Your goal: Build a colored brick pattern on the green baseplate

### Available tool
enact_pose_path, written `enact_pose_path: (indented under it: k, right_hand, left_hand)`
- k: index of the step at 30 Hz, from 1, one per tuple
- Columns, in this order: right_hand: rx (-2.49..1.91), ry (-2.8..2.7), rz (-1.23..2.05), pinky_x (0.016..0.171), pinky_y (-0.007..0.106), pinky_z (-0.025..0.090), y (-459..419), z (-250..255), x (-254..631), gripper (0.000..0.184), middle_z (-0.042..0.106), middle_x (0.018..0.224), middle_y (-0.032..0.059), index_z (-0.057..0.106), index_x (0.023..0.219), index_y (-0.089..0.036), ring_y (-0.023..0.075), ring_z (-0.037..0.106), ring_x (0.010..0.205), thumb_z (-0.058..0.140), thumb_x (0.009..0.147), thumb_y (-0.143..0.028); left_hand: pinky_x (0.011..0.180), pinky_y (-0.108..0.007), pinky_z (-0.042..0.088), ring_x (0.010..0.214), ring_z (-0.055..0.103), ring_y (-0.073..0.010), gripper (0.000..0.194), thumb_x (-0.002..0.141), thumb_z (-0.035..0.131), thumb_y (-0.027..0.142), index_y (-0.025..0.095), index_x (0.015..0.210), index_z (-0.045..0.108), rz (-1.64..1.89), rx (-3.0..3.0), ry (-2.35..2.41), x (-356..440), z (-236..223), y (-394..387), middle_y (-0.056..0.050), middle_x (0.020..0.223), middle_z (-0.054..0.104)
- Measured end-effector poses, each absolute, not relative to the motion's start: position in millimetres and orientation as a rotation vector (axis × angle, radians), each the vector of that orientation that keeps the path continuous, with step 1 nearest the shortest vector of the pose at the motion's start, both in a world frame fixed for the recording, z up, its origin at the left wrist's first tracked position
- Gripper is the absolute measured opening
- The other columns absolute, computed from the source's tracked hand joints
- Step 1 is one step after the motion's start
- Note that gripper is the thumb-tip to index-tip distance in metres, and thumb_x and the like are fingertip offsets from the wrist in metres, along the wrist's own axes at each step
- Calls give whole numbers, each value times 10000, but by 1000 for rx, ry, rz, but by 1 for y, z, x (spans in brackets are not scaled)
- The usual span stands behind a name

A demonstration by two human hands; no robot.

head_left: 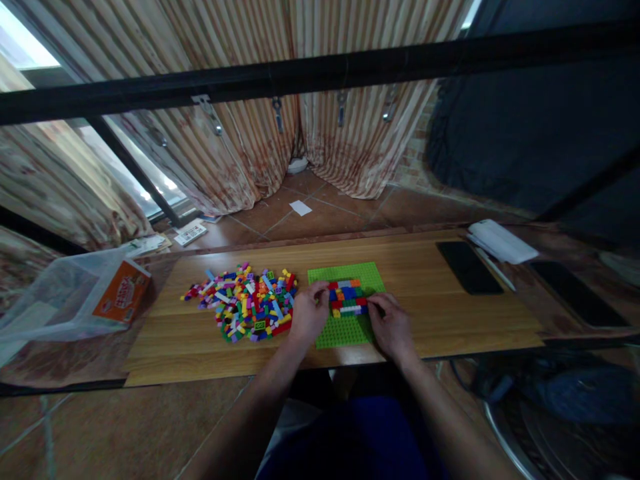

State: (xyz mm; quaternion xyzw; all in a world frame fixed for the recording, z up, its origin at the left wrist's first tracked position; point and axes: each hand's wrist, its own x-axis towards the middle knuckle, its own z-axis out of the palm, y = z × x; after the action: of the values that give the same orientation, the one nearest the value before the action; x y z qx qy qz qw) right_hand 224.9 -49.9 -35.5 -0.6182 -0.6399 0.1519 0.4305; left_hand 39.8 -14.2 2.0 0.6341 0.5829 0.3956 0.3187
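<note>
A low block of joined toy bricks (347, 295), in red, blue, orange, green, yellow and white rows, sits on a green studded baseplate (345, 335). At the block's left side is my left hand (311, 311), its thumb and fingers curled into a pinch; whatever lies between them is too small to make out. My right hand (393, 325) is pinched too, its fingertips against the red brick at the block's right end. What those fingers hold, if anything, is hidden. Left of the baseplate, close to my left hand, spreads a pile of loose toy bricks (255, 303) in many colours.
The wooden board (200, 360) lies under everything. A clear plastic bin (65, 287) with an orange label stands at the left. On the right are a black phone (469, 268), a white pen-like stick (495, 269), a white object (503, 241) and another dark slab (577, 293). A dark bar (320, 72) crosses beyond.
</note>
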Motion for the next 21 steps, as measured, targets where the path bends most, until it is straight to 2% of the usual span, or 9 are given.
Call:
enact_pose_path:
  k: [7,12,21]
  right_hand:
    - [-1530,-1596,373,821,379,499,-51,-36,226,232,652,940,87,660,920,-196,212,612,892,451,897,-293]
    - [-1542,-1607,358,820,375,499,-51,-35,226,228,650,938,91,662,904,-187,211,613,888,457,896,-288]
    - [-1560,-1606,377,816,368,493,-51,-35,225,234,649,938,83,664,892,-206,210,603,890,440,888,-273]
  left_hand:
    - [728,-254,522,757,673,-143,153,815,577,137,171,922,680,916,1583,1608,40,0,-26,-34,871,725]
    - [678,-249,491,743,668,-151,94,792,637,231,187,861,684,739,1663,1697,46,4,-21,-24,818,720]
    - [585,-228,445,670,646,-139,187,670,748,324,183,772,680,599,1623,1726,42,-12,3,-5,739,705]
